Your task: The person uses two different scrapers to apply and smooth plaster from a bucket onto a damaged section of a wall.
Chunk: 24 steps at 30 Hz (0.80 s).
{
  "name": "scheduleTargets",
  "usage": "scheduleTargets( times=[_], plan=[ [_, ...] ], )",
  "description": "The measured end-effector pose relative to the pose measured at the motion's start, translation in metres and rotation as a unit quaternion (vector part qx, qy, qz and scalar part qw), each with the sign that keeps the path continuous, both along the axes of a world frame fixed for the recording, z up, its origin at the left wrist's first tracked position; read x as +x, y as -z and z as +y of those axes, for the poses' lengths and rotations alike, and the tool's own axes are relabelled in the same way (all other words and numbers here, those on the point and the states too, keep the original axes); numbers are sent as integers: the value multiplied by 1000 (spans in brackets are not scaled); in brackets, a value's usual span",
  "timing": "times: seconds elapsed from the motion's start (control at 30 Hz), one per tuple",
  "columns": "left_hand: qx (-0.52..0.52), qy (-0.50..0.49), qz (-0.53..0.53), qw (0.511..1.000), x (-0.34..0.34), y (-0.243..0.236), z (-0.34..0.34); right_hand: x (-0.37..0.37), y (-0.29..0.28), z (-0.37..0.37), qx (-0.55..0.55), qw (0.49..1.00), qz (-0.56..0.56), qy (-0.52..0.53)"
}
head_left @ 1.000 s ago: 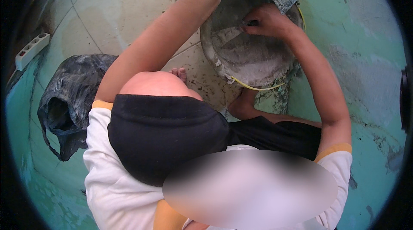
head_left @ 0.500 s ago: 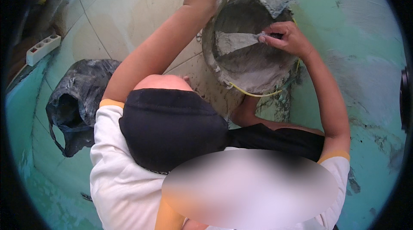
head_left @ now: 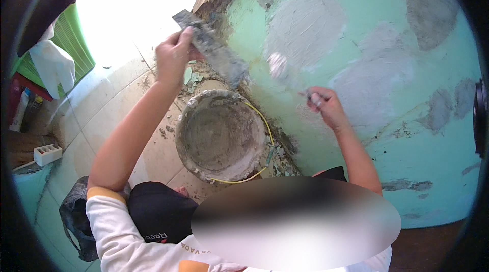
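My left hand [head_left: 175, 53] is closed on a rectangular plastering trowel [head_left: 216, 53], its plate coated with grey mortar and held above the far side of a round bucket [head_left: 179, 132]. Grey smears line the bucket, which has a yellow handle. To the right, in front of the green wall, my right hand [head_left: 328, 106] grips a putty knife [head_left: 290, 78]. Pale mortar shows on its blade, which is smeared by motion. Grey patches of plaster [head_left: 305, 27] cover parts of the wall near the blade.
Paint flakes and crumbs [head_left: 191, 78] lie on the tiled floor [head_left: 114, 104] along the wall's foot. A black plastic bag [head_left: 76, 216] lies at my left, near a white socket strip [head_left: 48, 155]. Farther back stands a green plastic basket [head_left: 76, 43] with a white cloth [head_left: 53, 65] over it.
The putty knife has come out of the bucket and up to the wall in my right hand. My view has shifted toward the wall. The trowel is no longer over the bucket's opening.
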State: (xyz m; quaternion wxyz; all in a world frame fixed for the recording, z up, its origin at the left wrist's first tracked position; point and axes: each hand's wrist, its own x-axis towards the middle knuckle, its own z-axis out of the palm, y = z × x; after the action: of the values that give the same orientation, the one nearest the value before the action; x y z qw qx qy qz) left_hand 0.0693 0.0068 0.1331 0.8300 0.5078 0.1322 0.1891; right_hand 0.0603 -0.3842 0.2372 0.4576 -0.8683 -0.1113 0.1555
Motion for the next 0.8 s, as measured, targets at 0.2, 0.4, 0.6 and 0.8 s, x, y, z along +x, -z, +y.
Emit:
scheduleTargets(
  times=[0.2, 0.4, 0.6, 0.8],
  plan=[
    [-12, 116, -48, 992, 58, -69, -57, 35, -75, 13, 108, 993, -36, 19],
    [-58, 104, -54, 991, 99, -133, -98, 77, -115, 39, 116, 991, -36, 61],
    [-103, 60, -82, 989, 136, -144, -116, 108, -128, 47, 89, 991, -28, 92],
    [-122, 51, -108, 985, 162, -139, -116, 112, -142, 63, 23, 990, -49, 128]
  ],
)
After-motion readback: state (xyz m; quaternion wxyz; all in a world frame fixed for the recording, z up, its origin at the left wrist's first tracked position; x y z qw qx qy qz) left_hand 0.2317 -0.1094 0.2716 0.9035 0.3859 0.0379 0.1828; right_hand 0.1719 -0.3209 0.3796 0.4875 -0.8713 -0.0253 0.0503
